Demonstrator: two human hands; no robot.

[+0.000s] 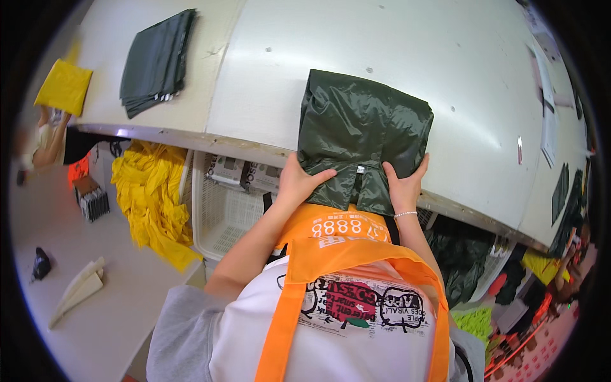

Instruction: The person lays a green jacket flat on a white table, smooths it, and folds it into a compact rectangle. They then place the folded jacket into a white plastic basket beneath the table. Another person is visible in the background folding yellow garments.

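A folded dark green garment [363,124] of thin, glossy fabric lies at the near edge of the pale work table [267,83]. Its narrower collar end, with a small white label, points toward me and hangs slightly over the edge. My left hand [301,181] grips the left side, thumb on top and fingers hidden at the side or beneath. On the opposite side my right hand [405,184] holds it the same way, thumb pressed on the fabric near the collar.
A stack of folded dark green garments [158,63] lies at the far left. Beyond it, another person's hands hold a yellow folded piece [65,87]. Below the table edge are a yellow fabric heap [153,191], a white plastic basket [213,219] and dark green fabric [464,258].
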